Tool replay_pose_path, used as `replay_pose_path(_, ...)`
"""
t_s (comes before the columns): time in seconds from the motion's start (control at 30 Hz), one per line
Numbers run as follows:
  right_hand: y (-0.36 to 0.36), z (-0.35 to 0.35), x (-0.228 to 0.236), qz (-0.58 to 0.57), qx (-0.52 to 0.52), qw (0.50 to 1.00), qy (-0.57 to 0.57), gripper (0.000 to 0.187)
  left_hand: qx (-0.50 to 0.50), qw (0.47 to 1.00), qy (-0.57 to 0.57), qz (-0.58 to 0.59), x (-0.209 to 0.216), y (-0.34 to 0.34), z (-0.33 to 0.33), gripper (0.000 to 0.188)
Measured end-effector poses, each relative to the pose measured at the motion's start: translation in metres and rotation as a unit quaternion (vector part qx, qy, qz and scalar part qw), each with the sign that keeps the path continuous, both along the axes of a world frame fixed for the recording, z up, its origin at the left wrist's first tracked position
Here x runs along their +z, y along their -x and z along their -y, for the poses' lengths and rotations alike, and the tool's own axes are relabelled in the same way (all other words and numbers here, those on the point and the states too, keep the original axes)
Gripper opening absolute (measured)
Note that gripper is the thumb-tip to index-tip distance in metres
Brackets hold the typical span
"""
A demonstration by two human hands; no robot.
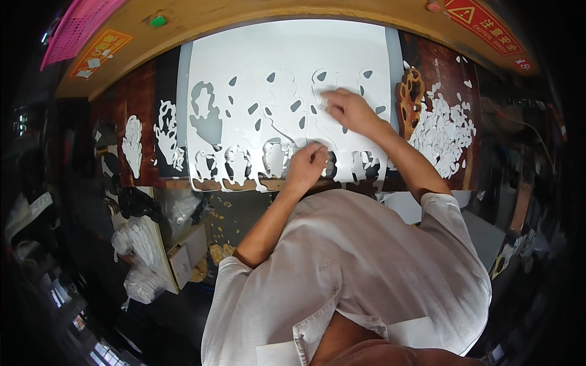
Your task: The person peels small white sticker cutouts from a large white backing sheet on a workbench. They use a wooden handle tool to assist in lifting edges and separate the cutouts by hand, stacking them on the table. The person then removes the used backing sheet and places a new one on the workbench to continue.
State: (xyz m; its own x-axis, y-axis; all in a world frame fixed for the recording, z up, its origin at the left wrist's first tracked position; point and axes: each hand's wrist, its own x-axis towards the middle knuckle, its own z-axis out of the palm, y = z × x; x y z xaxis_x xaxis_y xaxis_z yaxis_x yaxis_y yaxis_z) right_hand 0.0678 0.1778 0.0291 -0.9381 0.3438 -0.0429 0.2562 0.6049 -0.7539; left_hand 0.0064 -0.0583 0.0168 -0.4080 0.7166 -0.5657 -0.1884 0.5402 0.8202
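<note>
A white sheet (287, 49) with rows of cut outlines and small holes covers the middle of the work table. Over its right half, my right hand (351, 111) hovers by a curved cut outline, fingers reaching left with thumb and index finger apart. My left hand (308, 163) is closed at the sheet's near side, beside larger cut-out openings; whatever its fingers grip is hidden. Just right of the sheet lies an orange-brown cutting die (411, 102) with several holes. Small white offcuts (444, 131) are heaped beyond it.
At the left lie a stack of white shaped pieces (132, 147) and a holed white scrap (166, 128). A yellow machine beam (274, 13) with a green button (158, 21) spans the far side. A pink basket (78, 30) sits far left; plastic-wrapped bundles (143, 283) are below.
</note>
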Motion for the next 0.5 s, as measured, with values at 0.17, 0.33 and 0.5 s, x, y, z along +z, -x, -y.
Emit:
replay_pose_path(0.17, 0.03, -0.007, -0.019, 0.011, -0.014, 0.995, -0.097, 0.041, -0.022, 0.999, 0.012, -0.029, -0.002, 0.008, 0.001, 0.033)
replay_pose_path(0.33, 0.033, -0.012, -0.02, 0.05, -0.013, 0.996, -0.073, 0.02, 0.01, 1.0, -0.003, 0.005, 0.0, 0.016, 0.014, 0.032)
replay_pose_path(0.5, 0.011, -0.006, 0.005, 0.098, 0.077, 0.991, 0.052, 0.014, 0.116, 0.988, -0.106, -0.005, 0.01, 0.064, 0.026, 0.028)
